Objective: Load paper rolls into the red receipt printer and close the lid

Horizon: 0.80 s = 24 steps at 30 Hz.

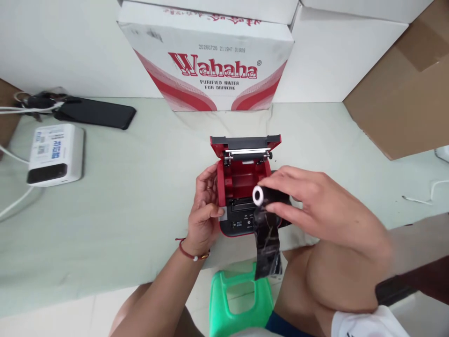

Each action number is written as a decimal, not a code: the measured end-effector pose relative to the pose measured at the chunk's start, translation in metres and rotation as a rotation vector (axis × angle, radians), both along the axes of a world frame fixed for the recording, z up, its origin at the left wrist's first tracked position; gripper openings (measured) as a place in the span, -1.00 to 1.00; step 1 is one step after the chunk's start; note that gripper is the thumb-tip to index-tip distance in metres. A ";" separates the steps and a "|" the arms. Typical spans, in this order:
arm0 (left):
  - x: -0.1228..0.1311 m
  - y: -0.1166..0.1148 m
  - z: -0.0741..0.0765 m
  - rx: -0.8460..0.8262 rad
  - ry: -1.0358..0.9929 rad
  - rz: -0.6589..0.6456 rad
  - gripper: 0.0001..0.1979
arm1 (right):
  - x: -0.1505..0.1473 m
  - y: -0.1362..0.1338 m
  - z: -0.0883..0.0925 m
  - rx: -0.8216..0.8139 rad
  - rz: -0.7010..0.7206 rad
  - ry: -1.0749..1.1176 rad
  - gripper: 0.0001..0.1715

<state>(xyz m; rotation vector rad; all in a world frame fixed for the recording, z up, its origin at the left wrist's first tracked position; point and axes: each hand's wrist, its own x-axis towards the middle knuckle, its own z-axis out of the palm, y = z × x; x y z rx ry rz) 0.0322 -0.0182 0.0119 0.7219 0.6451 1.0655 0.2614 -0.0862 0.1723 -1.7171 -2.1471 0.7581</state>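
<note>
Black film wound on a white core (258, 195) made up the black roll (277, 195) that the right hand (315, 206) held over the red printer (242, 180). The grip of this hand was closed around the roll, with the fingers on top, so most of the roll was hidden. Only its end at 9 o'clock showed. A loose strip (267, 250) of the film hung down from the roll toward 6 o'clock, past the edge of the worktop (122, 210) and in front of a green stool (242, 306).

The left hand (203, 210) was at 9 o'clock of the printer. Its grip was narrow and pressed on the printer's left wall, with the thumb at the front corner. The lid (245, 142) stood open at 12 o'clock, with the red bay below it in view.

The roll was just above the front of the bay, at about 4 o'clock from its middle, and not yet inside. To do this step well, it seemed wise to hold the core level and parallel to the roller in the lid. The left hand should hold the printer firm, and the hanging strip should be free of twists.

Farther away, a carton (210, 61) stood at 12 o'clock, and a white device (56, 152) and a phone (94, 112) lay at 10 o'clock.
</note>
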 end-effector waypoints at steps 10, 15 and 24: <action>0.000 -0.003 0.006 -0.051 -0.005 0.002 -0.15 | -0.065 0.056 -0.023 -0.211 -0.186 -0.392 -0.48; -0.002 -0.001 0.007 -0.042 0.017 -0.024 -0.15 | -0.070 0.061 -0.018 -0.271 -0.221 -0.502 -0.46; 0.000 0.000 0.010 -0.029 0.038 -0.002 -0.14 | -0.076 0.066 -0.023 -0.311 -0.183 -0.537 -0.51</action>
